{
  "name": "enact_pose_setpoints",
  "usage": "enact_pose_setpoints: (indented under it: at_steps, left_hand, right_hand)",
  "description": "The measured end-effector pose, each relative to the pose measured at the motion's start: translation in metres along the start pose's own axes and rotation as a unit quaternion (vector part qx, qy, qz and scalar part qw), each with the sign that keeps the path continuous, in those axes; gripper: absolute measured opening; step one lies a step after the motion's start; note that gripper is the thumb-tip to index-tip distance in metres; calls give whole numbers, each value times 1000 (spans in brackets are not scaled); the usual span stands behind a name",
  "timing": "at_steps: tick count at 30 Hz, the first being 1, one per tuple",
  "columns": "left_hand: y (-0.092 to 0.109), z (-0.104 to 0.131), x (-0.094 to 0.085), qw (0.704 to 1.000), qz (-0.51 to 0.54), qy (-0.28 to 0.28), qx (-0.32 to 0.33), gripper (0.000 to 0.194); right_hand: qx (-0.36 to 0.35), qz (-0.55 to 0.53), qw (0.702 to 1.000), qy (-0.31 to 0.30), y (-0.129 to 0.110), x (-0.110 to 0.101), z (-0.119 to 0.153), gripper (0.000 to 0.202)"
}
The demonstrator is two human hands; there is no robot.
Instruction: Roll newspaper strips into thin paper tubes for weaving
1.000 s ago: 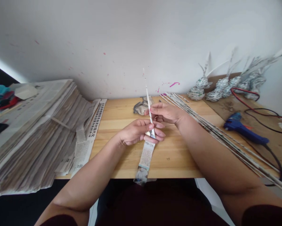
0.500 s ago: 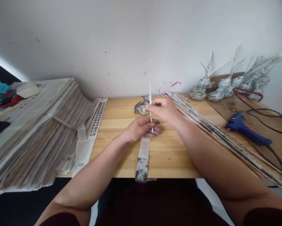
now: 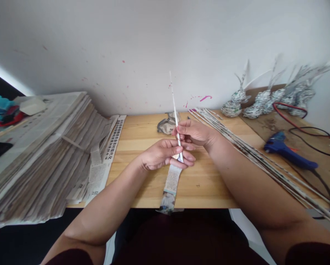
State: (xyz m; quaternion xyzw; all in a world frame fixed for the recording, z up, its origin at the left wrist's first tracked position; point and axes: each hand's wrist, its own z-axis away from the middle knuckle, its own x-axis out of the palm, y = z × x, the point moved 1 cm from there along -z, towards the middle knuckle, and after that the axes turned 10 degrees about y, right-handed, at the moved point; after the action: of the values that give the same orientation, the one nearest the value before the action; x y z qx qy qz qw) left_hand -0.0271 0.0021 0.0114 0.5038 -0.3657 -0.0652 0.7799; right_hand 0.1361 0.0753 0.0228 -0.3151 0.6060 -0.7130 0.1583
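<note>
A thin rolled paper stick (image 3: 174,105) stands nearly upright between my hands, leaning slightly left. My left hand (image 3: 166,154) holds its lower end between thumb and fingers. Higher on the stick, my right hand (image 3: 191,132) pinches it with thumb and fingertips. From my left hand a printed newspaper strip (image 3: 171,182) runs down to the table's front edge. Behind the hands, a crumpled grey-brown cloth-like piece (image 3: 166,126) lies on the wooden table (image 3: 137,143).
Tall newspaper stacks (image 3: 51,154) fill the left side. Long paper sticks (image 3: 236,141) lie diagonally at right. Beyond them are a blue glue gun (image 3: 290,151) with its cable and several woven paper figures (image 3: 233,105) by the wall.
My right hand has moved down the stick, nearer my left hand. The stick has tilted left at its top, and its lower end and the strip have shifted slightly right.
</note>
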Motion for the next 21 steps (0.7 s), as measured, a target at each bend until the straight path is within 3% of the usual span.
enact_pose_setpoints:
  at_steps: [6,10,12,16,17,18,19,21]
  left_hand:
    - [0,0,2,997,-47,54,24,30]
    - [-3,-3,1,986,-104,124,42,29]
    - [-4,-5,0,978,-125,157,50,29]
    - [-5,-7,-2,966,-156,187,82,23]
    - [-5,-6,-2,966,-158,185,88,23]
    - [-4,-6,-2,969,-151,177,89,24]
    - [-3,-5,-3,974,-137,163,82,25]
    - [-1,-2,-3,986,-95,122,58,29]
  right_hand:
    - [4,46,998,52,-2,2,-2,39]
    - [-45,151,979,130,-5,6,-3,35]
    - [-87,243,947,193,-8,13,-1,32]
    - [-174,426,830,315,-15,33,6,35]
    - [-192,437,815,328,-16,35,7,37]
    - [-199,426,820,327,-17,36,8,38]
    - [-191,395,844,308,-16,34,7,39]
    - [-130,288,923,220,-13,26,5,43]
